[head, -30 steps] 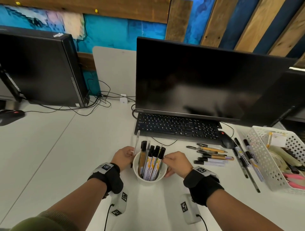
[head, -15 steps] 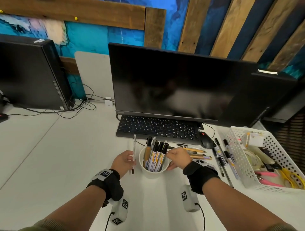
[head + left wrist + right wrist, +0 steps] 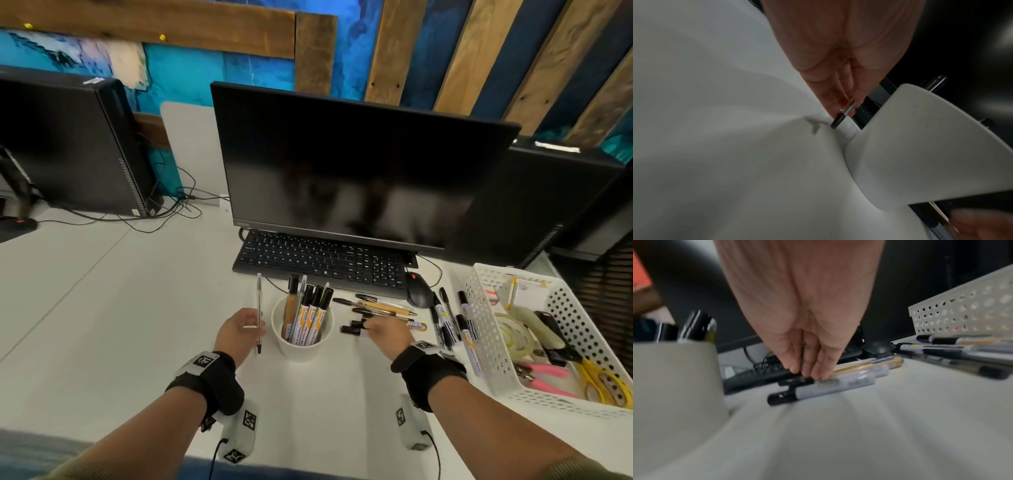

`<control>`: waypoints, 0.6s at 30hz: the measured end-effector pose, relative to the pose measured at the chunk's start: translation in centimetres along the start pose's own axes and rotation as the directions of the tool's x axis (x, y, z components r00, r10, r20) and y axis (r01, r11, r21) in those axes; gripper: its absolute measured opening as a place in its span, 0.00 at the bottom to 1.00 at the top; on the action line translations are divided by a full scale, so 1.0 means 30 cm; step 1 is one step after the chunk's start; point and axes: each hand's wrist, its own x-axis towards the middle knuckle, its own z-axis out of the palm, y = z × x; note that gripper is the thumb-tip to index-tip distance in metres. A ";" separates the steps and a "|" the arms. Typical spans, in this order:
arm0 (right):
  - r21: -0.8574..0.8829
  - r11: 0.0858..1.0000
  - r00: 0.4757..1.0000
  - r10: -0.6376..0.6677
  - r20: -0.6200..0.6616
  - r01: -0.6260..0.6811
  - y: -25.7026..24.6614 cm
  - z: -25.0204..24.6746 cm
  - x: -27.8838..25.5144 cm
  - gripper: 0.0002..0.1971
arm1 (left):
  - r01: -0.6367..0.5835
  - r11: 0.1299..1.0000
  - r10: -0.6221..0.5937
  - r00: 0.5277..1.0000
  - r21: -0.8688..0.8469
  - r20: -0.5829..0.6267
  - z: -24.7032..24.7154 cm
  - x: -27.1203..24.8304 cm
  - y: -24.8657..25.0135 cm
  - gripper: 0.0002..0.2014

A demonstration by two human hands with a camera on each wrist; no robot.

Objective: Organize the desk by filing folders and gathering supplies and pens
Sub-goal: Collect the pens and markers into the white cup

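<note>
Right hand (image 3: 387,331): it has left the rim of the cup (image 3: 301,337), where it was half a second ago, and now reaches into the loose pens (image 3: 383,310) lying on the table (image 3: 102,308) right of the cup. Its fingers (image 3: 813,368) are extended, tips down on the dark cap end of a marker (image 3: 822,388). Whether they have closed on it cannot be told; the wrist view is blurred.

Left hand (image 3: 239,330): as before, it pinches a thin clear pen (image 3: 259,313) between thumb and fingers, upright, just beside the cup and not yet in it.

Judgement: the step has passed from seating markers in the cup to fetching the next loose one. Many pens remain out on the table.

Materials: the cup is plain white, smooth, round, widening toward the rim, and holds several black-capped markers standing on end. The held pen is a slim transparent barrel with a black tip. The loose pens include wood-coloured barrels and white labelled markers. The white basket (image 3: 486,308) at the right is perforated plastic.
</note>
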 end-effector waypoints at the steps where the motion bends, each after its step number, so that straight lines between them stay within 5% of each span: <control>1: -0.054 0.998 1.000 -0.017 0.021 0.018 0.024 0.007 -0.007 0.15 | -0.003 1.000 0.003 1.000 -0.014 -0.015 0.002 -0.005 0.001 0.13; 6: -0.215 0.973 0.997 -0.078 0.021 0.081 0.042 0.021 0.008 0.16 | -0.073 0.988 0.053 0.988 -0.135 -0.147 0.004 -0.035 0.057 0.22; 10: -0.281 0.951 0.990 -0.104 0.098 0.128 0.044 0.010 0.001 0.16 | -0.179 0.969 0.131 0.958 -0.173 -0.257 -0.020 -0.034 0.123 0.15; 14: -0.162 0.983 0.996 -0.086 -0.001 0.085 0.052 0.013 0.001 0.10 | -0.292 0.934 0.211 0.917 -0.206 -0.339 -0.016 -0.043 0.200 0.07; 18: 0.278 0.953 0.954 -0.031 -0.300 0.118 0.007 -0.037 0.014 0.05 | -0.352 0.920 0.281 0.899 -0.173 -0.335 0.043 -0.067 0.244 0.06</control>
